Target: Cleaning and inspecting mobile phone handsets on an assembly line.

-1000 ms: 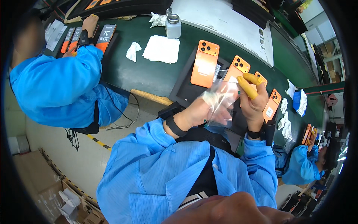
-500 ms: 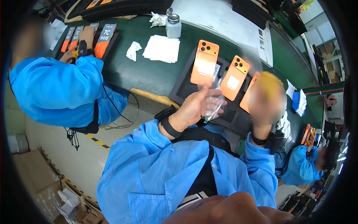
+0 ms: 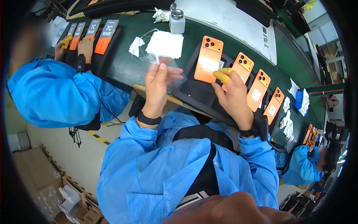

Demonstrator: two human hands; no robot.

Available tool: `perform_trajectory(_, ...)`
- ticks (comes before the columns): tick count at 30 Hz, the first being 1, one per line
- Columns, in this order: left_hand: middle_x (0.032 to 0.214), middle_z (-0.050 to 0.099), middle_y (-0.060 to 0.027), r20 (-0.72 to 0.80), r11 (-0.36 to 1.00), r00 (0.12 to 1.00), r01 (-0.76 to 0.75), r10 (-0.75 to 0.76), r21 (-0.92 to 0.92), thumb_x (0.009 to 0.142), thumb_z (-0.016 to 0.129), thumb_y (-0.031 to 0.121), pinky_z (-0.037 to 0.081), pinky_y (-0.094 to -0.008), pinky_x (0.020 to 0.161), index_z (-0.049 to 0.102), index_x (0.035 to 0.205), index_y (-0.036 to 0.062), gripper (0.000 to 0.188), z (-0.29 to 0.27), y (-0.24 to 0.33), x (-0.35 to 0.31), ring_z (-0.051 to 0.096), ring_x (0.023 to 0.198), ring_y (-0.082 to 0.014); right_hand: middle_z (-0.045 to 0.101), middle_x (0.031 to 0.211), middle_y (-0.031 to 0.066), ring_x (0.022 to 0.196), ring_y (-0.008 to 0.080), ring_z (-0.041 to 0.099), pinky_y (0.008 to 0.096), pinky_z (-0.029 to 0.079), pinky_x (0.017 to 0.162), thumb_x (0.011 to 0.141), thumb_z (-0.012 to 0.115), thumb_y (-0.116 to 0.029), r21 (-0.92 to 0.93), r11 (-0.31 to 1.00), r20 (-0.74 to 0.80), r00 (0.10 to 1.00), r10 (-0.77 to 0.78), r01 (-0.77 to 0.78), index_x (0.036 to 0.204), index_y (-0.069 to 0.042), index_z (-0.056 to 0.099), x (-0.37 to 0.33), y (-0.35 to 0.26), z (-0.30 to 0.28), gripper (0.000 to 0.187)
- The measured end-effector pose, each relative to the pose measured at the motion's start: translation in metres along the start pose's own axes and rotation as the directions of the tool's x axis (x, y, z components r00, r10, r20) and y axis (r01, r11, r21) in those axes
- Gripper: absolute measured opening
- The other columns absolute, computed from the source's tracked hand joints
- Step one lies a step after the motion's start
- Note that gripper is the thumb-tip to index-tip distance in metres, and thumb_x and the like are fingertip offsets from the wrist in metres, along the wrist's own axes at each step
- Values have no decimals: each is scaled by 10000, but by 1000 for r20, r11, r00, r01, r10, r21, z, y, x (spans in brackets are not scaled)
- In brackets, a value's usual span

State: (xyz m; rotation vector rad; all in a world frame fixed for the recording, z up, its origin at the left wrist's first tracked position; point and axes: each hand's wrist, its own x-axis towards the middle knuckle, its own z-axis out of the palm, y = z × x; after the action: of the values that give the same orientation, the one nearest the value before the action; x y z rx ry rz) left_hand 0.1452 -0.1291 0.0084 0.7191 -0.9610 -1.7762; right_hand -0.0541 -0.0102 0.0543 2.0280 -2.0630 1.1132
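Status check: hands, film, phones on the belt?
Left hand pinching clear film, raised. Right hand, yellow fingertips, touching orange phone. Nothing blocking.

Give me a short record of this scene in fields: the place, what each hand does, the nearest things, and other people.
place: dark green bench with black trays
left hand: raised, pinching a clear plastic film
right hand: yellow finger cots on the fingertips, touching an orange phone lying back up
nearby: three more orange phones in a row, white cloth, small bottle
others: co-worker in blue coat on the left, another far right
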Motion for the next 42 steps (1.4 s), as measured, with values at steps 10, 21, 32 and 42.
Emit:
perform_trajectory(10,829,680,-114,-12,990,999,-46,48,136,1059,485,266,576,-322,683,584,1134,-4,297,-10,-11,-5,694,770,-211,585,898,73,910,252,573,390,436,853,766,630,-90,-265,900,315,913,-259,347,964,-50,734,8,8,63,228)
perform_trajectory(21,909,731,-130,117,919,993,-54,9,390,1073,453,290,511,-262,643,602,1078,35,296,-7,-14,-2,677,727,-143,578,872,107,838,311,593,402,499,782,768,657,-56,-84,984,139,979,-146,158,929,-48,711,0,24,70,170)
perform_trajectory(32,1262,646,-136,720,138,685,-707,-111,694,926,595,139,371,-557,1094,617,1217,41,307,19,-14,6,566,1249,-304,638,939,184,846,346,663,366,521,759,907,586,-33,340,887,205,945,254,-312,965,3,646,13,43,43,91)
perform_trajectory(42,1236,657,-141,655,66,745,-652,-129,755,972,557,155,360,-576,1095,600,1265,40,317,30,-15,0,513,1312,-315,688,991,119,984,276,699,387,581,845,1004,518,-81,896,226,162,755,635,-382,1084,7,617,21,97,23,154)
